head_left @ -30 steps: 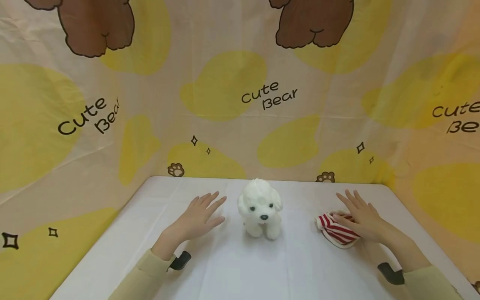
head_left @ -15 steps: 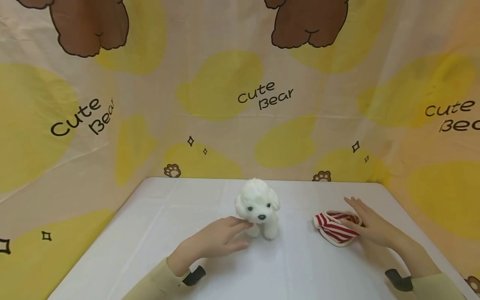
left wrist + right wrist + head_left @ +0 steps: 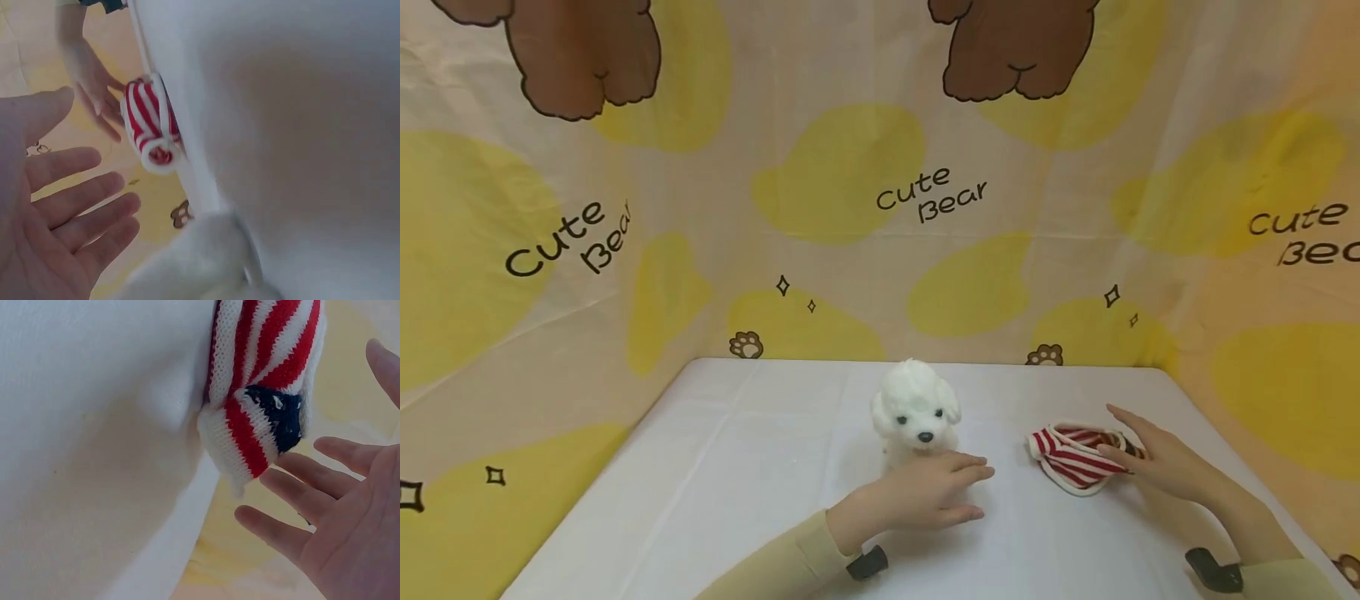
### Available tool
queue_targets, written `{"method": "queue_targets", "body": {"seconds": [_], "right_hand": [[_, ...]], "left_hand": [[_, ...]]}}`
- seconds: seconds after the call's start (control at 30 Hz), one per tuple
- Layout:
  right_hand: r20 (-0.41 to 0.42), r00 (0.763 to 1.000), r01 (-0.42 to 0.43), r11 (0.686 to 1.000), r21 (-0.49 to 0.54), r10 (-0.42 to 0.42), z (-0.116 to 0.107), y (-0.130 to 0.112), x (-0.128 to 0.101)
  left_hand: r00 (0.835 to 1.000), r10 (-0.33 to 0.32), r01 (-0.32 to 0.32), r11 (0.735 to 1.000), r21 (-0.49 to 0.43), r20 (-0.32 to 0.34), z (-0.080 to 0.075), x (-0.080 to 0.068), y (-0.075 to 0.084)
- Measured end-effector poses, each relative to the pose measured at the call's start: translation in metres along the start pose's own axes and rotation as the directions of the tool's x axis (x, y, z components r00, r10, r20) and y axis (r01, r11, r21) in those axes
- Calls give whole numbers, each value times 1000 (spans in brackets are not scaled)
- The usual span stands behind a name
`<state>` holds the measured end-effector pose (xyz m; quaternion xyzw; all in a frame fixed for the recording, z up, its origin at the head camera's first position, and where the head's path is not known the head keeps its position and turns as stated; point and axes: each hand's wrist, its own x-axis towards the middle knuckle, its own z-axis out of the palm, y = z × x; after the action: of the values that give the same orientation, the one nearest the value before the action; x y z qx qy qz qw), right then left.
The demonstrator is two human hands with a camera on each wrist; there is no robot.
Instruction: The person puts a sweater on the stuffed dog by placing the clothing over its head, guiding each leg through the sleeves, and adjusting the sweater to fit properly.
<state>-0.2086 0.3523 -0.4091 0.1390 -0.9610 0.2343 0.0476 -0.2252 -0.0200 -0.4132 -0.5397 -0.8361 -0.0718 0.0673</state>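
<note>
A white plush dog (image 3: 913,404) stands in the middle of the table, facing the camera. My left hand (image 3: 921,496) reaches across in front of it with fingers extended, hiding its legs; in the left wrist view its palm and spread fingers (image 3: 69,219) hold nothing. To the right lies a small red-and-white striped knitted garment (image 3: 1075,458). My right hand (image 3: 1168,462) is at the garment's right side, thumb overlapping its edge. In the right wrist view, the fingers of that hand are spread beside the garment's cuff (image 3: 244,437), near a dark blue patch.
Both things rest on a white table (image 3: 760,433). A cloth backdrop (image 3: 835,183) printed with bears and yellow patches rises behind the table and along both sides. A dark strap piece (image 3: 868,564) shows under the left wrist, another (image 3: 1213,571) under the right.
My left hand has swung right, from beside the plush dog to in front of it. My right hand has shifted slightly right, uncovering more of the striped garment. Dog and garment stay put.
</note>
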Motion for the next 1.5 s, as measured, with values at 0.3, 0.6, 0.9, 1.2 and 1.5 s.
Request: {"method": "queue_targets", "body": {"seconds": [0.3,0.6,0.9,1.2,1.5], "right_hand": [[14,1000,-2,999,43,1,0,6,2],[7,996,84,993,77,-85,-3,19,2],[40,985,154,970,190,-165,-3,26,0],[48,987,143,978,152,-152,-4,23,1],[25,991,128,982,140,-132,-5,13,0]], "left_hand": [[992,-114,113,994,-12,-50,15,64,16],[940,-334,319,933,-168,-68,27,108,16],[866,-499,477,800,-364,37,46,132,9],[821,-568,508,671,-540,67,55,130,2],[782,-622,489,569,-661,43,57,126,6]]}}
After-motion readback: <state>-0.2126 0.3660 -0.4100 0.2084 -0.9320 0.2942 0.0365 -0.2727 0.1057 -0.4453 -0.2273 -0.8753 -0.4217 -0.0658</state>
